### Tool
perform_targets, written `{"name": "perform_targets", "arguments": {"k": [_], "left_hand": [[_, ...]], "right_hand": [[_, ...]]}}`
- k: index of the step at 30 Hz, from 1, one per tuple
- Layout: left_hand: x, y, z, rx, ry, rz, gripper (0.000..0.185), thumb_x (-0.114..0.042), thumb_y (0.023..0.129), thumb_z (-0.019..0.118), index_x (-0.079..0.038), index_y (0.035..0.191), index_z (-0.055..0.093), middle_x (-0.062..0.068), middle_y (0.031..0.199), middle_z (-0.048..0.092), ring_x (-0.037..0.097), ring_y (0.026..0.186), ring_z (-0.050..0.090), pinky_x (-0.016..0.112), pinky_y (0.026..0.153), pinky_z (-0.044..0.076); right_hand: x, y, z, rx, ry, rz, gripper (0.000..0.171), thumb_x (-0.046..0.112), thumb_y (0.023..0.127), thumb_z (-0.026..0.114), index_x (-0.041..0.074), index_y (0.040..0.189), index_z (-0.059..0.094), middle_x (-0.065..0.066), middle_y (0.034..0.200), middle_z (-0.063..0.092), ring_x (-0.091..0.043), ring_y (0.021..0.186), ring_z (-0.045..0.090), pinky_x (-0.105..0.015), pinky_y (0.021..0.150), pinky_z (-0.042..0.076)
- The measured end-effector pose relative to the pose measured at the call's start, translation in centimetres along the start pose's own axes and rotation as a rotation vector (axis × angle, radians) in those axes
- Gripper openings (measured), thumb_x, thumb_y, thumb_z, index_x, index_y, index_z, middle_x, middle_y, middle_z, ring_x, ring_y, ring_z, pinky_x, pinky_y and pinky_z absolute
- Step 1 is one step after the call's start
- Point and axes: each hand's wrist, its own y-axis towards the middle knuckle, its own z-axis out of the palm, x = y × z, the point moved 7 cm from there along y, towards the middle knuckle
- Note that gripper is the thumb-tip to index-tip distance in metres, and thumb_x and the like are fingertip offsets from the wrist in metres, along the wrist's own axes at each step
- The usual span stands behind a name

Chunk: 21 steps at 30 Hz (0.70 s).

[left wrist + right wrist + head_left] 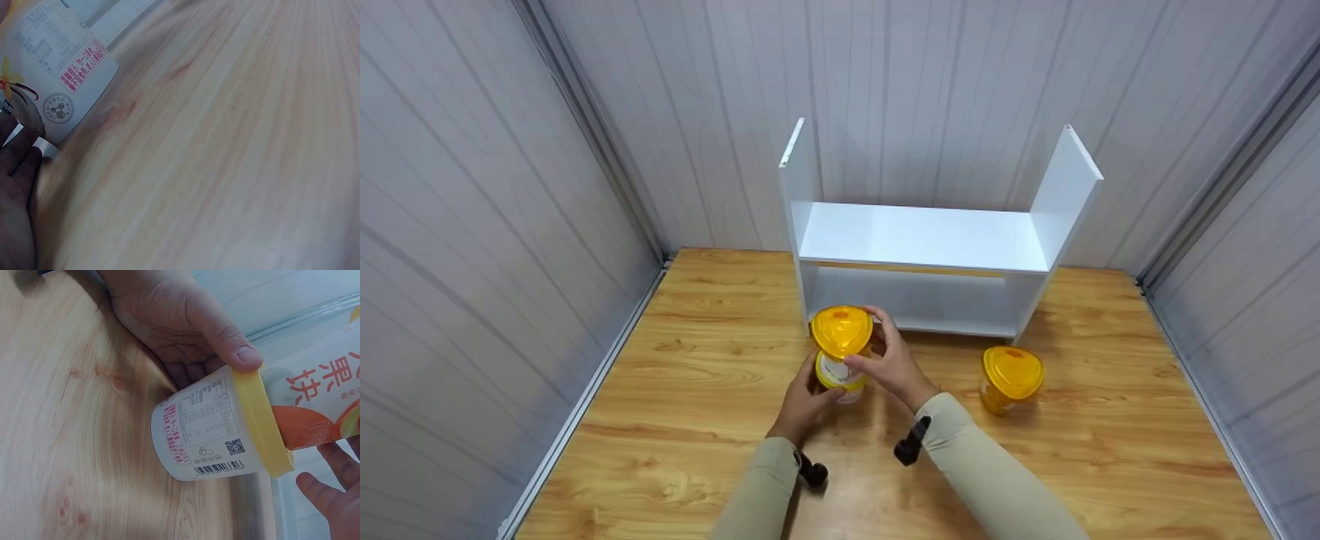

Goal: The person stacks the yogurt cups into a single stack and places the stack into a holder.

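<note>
Wooden tabletop [675, 420] fills the lower frame; at centre, two stacked yellow-lidded cups [841, 352] are gripped by the left hand [804, 401] and right hand [891, 361]. Toppling is risked if the upper cup is squeezed unevenly.

A wooden table [697, 420] with a light, knotty grain carries everything here. At its back edge, against the wall, stands a white shelf unit [922, 240] with two upright sides, a middle board and a lower bay. In front of the unit's left end a jar with a yellow lid [841, 352] stands on the wood. To the right, near the unit's right foot, a second yellow-lidded jar [1011, 379] stands by itself, well apart from the first.
</note>
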Motion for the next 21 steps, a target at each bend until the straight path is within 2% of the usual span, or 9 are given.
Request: {"name": "perform_targets", "arguments": {"k": [8,15,21], "left_hand": [[0.0,-0.1,0.0,-0.006,0.016,0.008,0.092,-0.018,0.088,0.08,-0.008,0.16,0.025,0.017,0.158,0.038,0.033,0.145,0.037,0.045,0.121,0.027],[2.8,0.8,-0.5,-0.026,0.03,-0.013,0.095,-0.015,0.087,0.081,-0.012,0.162,0.023,0.016,0.16,0.035,0.032,0.147,0.034,0.045,0.123,0.023],[3.1,0.9,-0.6,-0.029,0.063,-0.022,0.095,-0.018,0.086,0.082,-0.014,0.162,0.024,0.014,0.16,0.037,0.03,0.147,0.034,0.044,0.122,0.024]], "right_hand": [[0.6,-0.3,-0.7,-0.024,-0.04,-0.012,0.09,0.017,0.088,0.08,0.006,0.157,0.023,-0.018,0.141,0.053,-0.036,0.132,0.049,-0.055,0.116,0.034],[2.0,-1.0,-2.3,-0.036,-0.042,-0.088,0.083,0.009,0.091,0.073,0.006,0.157,0.023,-0.027,0.149,0.044,-0.044,0.136,0.043,-0.062,0.116,0.03],[3.1,-1.8,-4.2,-0.06,-0.073,-0.136,0.082,0.007,0.091,0.074,-0.001,0.155,0.023,-0.032,0.149,0.042,-0.048,0.139,0.039,-0.063,0.116,0.027]]}}
